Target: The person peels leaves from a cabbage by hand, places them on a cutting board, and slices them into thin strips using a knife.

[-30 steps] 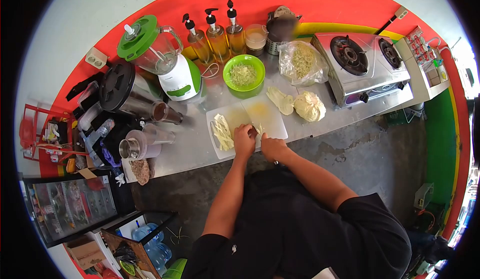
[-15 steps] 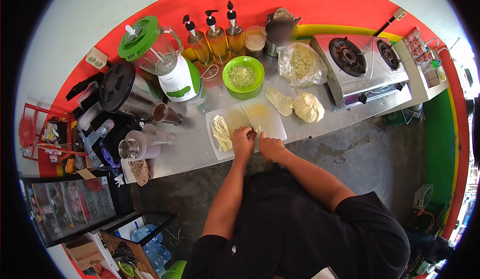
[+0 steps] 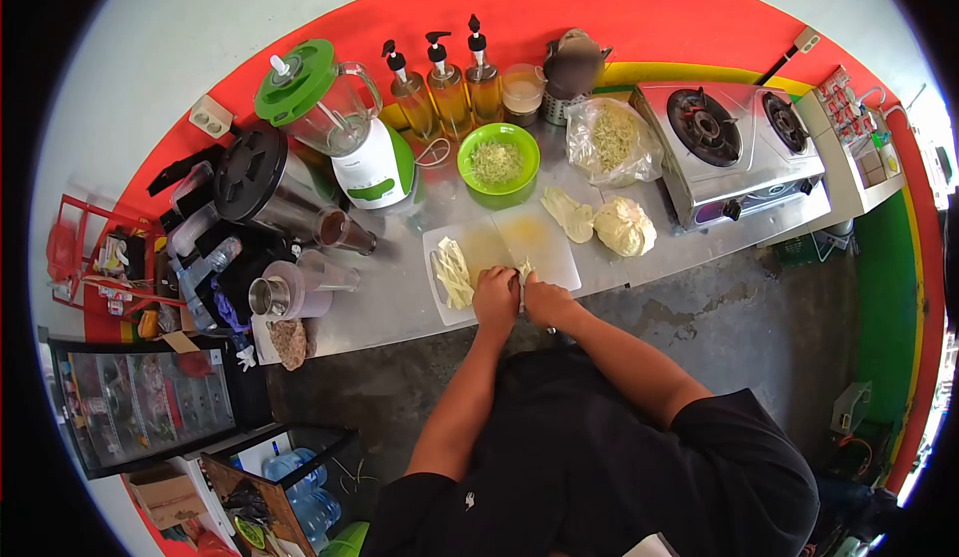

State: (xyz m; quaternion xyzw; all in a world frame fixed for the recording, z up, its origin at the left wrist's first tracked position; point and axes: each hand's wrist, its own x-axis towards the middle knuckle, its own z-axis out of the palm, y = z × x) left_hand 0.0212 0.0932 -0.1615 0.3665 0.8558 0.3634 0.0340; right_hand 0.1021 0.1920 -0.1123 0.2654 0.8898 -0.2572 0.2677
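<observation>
My left hand (image 3: 496, 295) is closed at the near edge of a white cutting board (image 3: 555, 257), its fingers pressed down on pale cabbage that they mostly hide. Right beside it, my right hand (image 3: 547, 302) is wrapped round a knife (image 3: 522, 279), of which only a narrow part of the blade shows between the hands. Small cut cabbage bits (image 3: 525, 265) lie by the blade. On the board's left side rests a pile of cabbage strips (image 3: 454, 275). Behind the board stands a green bowl (image 3: 499, 195) holding shredded cabbage (image 3: 494, 162).
A cabbage head (image 3: 625, 227) and a loose leaf (image 3: 567, 214) sit right of the board. Beyond them are a plastic bag of shreds (image 3: 612, 142) and a gas stove (image 3: 744, 147). A blender (image 3: 370, 167), pump bottles (image 3: 450, 92) and a clear pitcher (image 3: 290, 292) stand to the left.
The whole view has shifted slightly, moving the counter right and down in the picture. Both hands stay together at the board's near edge, now slightly closer to each other.
</observation>
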